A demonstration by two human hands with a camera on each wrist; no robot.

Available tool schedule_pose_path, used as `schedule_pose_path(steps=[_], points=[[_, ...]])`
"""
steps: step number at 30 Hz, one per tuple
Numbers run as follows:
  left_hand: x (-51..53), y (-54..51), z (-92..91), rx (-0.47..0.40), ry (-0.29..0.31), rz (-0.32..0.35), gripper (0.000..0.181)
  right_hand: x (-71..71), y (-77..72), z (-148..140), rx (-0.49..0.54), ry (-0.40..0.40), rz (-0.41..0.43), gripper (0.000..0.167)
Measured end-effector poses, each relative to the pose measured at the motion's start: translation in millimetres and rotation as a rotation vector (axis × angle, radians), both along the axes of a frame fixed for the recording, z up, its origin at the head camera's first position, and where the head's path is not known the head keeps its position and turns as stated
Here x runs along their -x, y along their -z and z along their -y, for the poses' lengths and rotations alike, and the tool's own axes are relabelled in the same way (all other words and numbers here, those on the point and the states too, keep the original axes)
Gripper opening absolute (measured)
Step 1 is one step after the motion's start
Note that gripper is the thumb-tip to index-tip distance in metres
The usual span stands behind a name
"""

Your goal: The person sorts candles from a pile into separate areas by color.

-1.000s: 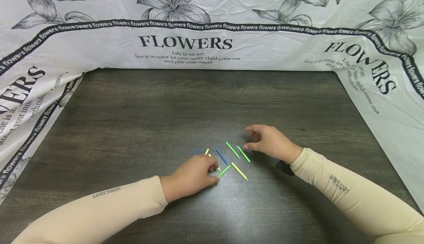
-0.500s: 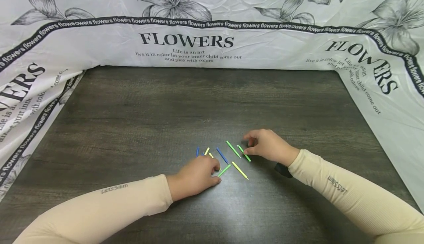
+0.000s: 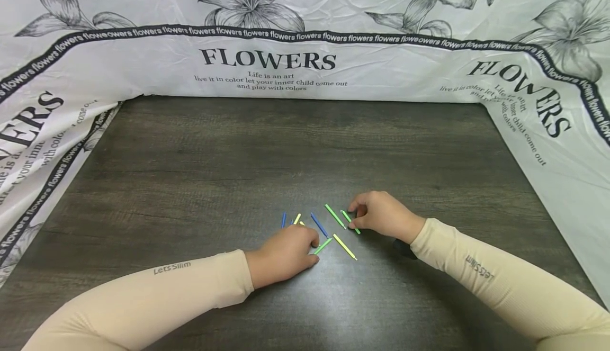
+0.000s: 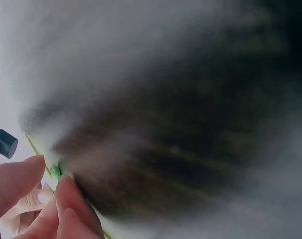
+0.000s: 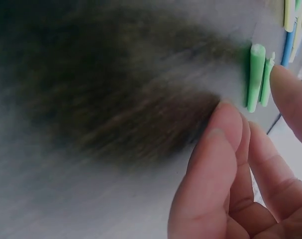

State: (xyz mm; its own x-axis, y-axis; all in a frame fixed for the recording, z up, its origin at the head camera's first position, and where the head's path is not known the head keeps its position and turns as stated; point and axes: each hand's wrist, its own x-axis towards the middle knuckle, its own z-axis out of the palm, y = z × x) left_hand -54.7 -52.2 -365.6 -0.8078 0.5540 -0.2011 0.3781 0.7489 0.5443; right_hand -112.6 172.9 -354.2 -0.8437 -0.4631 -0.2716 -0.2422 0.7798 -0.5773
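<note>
Working two-handed over the table (image 3: pixel 214 150), seemingly at the step of taking hold of the outer green stick (image 3: pixel 346 217). Bends the right hand (image 3: pixel 383 214) over it, grip apart: thumb over or against the stick, index finger clear of it. Frames the near green stick (image 3: pixel 324 245) between thumb and finger of the left hand (image 3: pixel 286 253); cannot tell if clamped or only bracketed. Calls next, probably, for bringing right thumb and finger together and lifting without nudging the inner green stick (image 3: pixel 335 216), just beside and almost parallel.

Looks slim, straight and bright green, that outer one, with a small pale nub at one end (much like a little candle, wick and all). Lies flat on the table, slantwise, partly behind the right thumb. Shares the spot with a blue stick (image 3: pixel 319 225), a yellow stick (image 3: pixel 344 246), and a second blue stick (image 3: pixel 283 219) beyond the left hand. Seems light and apt to roll, so asks for a gentle pinch.
</note>
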Motion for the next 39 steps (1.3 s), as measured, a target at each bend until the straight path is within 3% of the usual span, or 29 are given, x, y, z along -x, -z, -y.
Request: schedule_pose_path(steps=[7,20,39], points=[[0.6,0.3,-0.7,0.009,-0.003,0.005,0.009,1.6,1.4,3.4,-0.026,-0.024,-0.030,0.022],[0.9,-0.6,-2.3,0.001,0.009,0.006,0.007,3.1,1.8,6.6,-0.033,-0.040,-0.002,0.016],[0.6,1.0,-2.0,-0.019,0.025,-0.017,0.009,6.1,-0.2,6.9,-0.063,-0.052,-0.077,0.020]])
